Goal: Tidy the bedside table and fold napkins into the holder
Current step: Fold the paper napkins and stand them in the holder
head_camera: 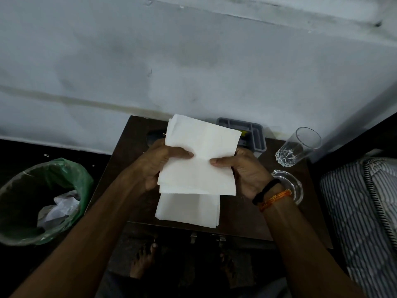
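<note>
A white paper napkin (199,155) is held up over the dark wooden bedside table (240,214), creased across its middle. My left hand (160,163) pinches its left edge, thumb on top. Gripping the right edge is my right hand (242,171), thumb pressed on the fold. Below them a stack of white napkins (189,209) lies flat near the table's front edge. A grey holder with compartments (247,131) stands at the back of the table against the wall, partly hidden by the napkin.
A clear drinking glass (297,147) stands at the table's back right. A glass ashtray (294,186) sits behind my right wrist. A bin with a green liner (43,201) and crumpled paper is on the floor at left. A striped mattress (365,211) lies at right.
</note>
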`<state>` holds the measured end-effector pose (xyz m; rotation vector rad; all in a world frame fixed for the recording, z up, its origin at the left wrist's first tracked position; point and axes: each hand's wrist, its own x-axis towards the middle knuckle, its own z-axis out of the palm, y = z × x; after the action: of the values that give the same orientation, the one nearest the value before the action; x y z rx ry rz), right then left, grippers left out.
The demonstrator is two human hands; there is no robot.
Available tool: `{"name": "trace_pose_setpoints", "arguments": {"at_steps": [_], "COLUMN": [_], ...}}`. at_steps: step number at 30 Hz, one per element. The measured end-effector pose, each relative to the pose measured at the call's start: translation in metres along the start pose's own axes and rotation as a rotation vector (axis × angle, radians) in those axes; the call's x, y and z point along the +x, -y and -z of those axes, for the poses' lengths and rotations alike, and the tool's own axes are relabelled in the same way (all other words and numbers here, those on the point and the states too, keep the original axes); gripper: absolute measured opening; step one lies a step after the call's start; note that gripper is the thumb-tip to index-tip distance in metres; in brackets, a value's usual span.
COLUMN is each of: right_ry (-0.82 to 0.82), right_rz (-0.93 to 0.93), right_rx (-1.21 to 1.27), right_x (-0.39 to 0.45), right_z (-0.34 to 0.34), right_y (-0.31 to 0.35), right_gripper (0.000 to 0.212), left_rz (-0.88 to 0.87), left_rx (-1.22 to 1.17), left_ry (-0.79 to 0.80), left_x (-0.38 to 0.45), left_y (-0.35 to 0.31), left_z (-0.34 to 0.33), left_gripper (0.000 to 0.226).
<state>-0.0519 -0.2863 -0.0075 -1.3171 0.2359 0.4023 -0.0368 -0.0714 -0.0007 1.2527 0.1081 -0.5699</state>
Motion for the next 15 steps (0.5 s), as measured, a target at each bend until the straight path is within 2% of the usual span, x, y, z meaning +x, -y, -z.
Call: {"name": "trace_pose_setpoints", "arguments": {"at_steps": [3,11,15], "right_ry": [0.001,-0.029,-0.100], "right_rz": [0.006,0.040,0.110], "right_rx": [-0.006,0.069,0.017], "right_x": [-0.002,0.001,0.003], "right_z": [-0.003,-0.002,0.004], "right_y": [0.002,0.002,0.000], "right_gripper": [0.044,0.049,0.051], "left_rz": [0.014,-0.021,-0.111], "left_rx": [0.003,-0.008,0.143], "left_ry": [0.030,-0.024,-0.104], "left_x": [0.001,0.006,0.013], "left_y": [0.004,0.006,0.010], "left_z": [-0.006,-0.009,-0.009], "left_gripper": [0.037,0.032,0.037]}}
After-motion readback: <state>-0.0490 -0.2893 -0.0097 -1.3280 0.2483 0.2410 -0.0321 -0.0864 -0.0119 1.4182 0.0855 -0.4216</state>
